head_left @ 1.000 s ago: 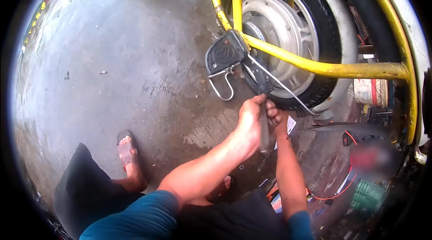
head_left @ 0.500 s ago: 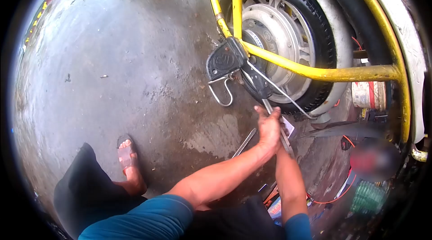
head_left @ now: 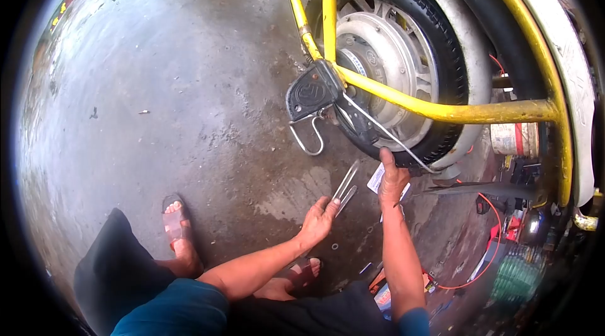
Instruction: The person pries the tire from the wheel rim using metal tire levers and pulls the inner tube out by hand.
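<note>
The left hand [head_left: 318,217] holds a metal bar [head_left: 346,179]; the right hand [head_left: 392,179] is by the tire [head_left: 455,62], its grip unclear. At right is a red-striped bucket [head_left: 506,140], contents hidden.

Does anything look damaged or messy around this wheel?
The white panel at far right has a dark, torn-looking mark near its top. An orange cord loops loosely through clutter on the floor, which looks untidy.

two hands [head_left: 318,220] [head_left: 393,183], two metal tools [head_left: 346,179] [head_left: 347,200], one wheel [head_left: 426,76], two sandals [head_left: 176,225] [head_left: 305,277]
</note>
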Demonstrator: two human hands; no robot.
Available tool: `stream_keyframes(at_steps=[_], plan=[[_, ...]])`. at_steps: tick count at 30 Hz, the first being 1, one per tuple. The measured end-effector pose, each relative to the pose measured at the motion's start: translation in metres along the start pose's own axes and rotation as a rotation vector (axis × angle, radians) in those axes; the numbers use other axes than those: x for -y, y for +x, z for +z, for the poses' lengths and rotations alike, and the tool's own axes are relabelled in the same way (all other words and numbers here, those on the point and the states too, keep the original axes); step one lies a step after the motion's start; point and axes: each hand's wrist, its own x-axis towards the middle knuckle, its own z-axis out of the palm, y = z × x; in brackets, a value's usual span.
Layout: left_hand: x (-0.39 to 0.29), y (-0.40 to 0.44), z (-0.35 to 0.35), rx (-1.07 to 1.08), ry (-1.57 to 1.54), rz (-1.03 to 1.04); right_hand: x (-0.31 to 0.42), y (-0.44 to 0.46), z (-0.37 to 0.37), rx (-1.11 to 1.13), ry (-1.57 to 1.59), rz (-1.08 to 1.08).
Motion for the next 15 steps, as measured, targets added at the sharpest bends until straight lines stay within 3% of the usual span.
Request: stream_keyframes(at_steps=[6, 11, 15], plan=[[-0.034, 0.012, -0.009, 0.108, -0.137, -0.115, -0.011, 0.018, -0.015, 0.087, 0.128, -0.008], [-0.044, 0.012, -0.007, 0.102, -0.196, -0.154, -0.014, 0.031, -0.026, 0.126, -0.027, -0.041], [-0.044, 0.013, -0.005, 0.154, -0.262, -0.176, -0.006, 0.025, -0.024, 0.144, 0.031, 0.036]])
